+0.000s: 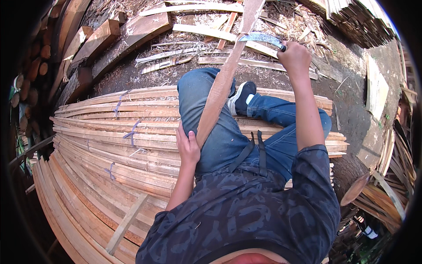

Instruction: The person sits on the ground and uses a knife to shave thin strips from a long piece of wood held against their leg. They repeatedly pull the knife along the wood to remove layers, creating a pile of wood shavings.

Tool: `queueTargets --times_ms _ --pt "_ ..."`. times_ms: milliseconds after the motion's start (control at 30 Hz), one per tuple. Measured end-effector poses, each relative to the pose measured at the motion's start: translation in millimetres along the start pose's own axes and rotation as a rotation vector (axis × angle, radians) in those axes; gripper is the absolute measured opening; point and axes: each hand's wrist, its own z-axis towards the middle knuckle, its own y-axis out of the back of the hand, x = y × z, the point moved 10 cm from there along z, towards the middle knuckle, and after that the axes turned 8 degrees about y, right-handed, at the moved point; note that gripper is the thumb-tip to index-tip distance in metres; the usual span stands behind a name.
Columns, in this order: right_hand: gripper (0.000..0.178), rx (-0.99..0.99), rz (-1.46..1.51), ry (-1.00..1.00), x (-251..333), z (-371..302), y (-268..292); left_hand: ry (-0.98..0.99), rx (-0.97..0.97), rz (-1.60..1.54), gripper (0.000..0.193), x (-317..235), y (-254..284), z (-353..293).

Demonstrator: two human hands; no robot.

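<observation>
A long, rough wooden plank (pixel 223 83) slants across my left thigh and reaches away from me. Its near end rests by my left hand (pixel 188 145), which grips the edge there with the thumb up and the fingers partly hidden beside my leg. Out to the far right, my right hand (pixel 295 59) is closed round the dark handle of a curved knife (pixel 263 38). The knife's pale, worn blade points left, and its tip meets or overlaps the plank's edge; I cannot tell whether it cuts in.
I sit on stacked wooden strips (pixel 118 149), some tied with purple string (pixel 133 133). Shavings and offcuts (pixel 255 64) litter the ground ahead. Heavy beams (pixel 132 37) lie at the far left, a board stack (pixel 360 20) at the far right. A log (pixel 355 189) lies right of me.
</observation>
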Motion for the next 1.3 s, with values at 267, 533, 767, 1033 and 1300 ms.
queueTargets --times_ms 267,533,767,1033,1300 --pt "0.02 0.05 0.103 -0.186 -11.2 -16.7 -21.3 -0.027 -0.018 0.014 0.057 -2.3 -0.4 -0.5" --pt "0.016 0.06 0.127 0.087 36.4 -57.5 -11.0 -0.003 -0.033 0.052 0.055 -4.8 -0.4 -2.7" --pt "0.022 0.034 -0.009 0.117 12.6 14.5 11.4 0.03 -0.033 0.052 0.055 5.3 -0.6 -5.5" --pt "0.028 0.045 0.133 -0.276 -126.5 25.3 35.7 0.019 -0.002 0.0 0.056 2.5 1.0 2.3" --pt "0.014 0.07 0.419 0.158 46.4 -85.5 -20.4 0.083 0.055 -0.058 0.056 11.9 -8.3 -2.4"
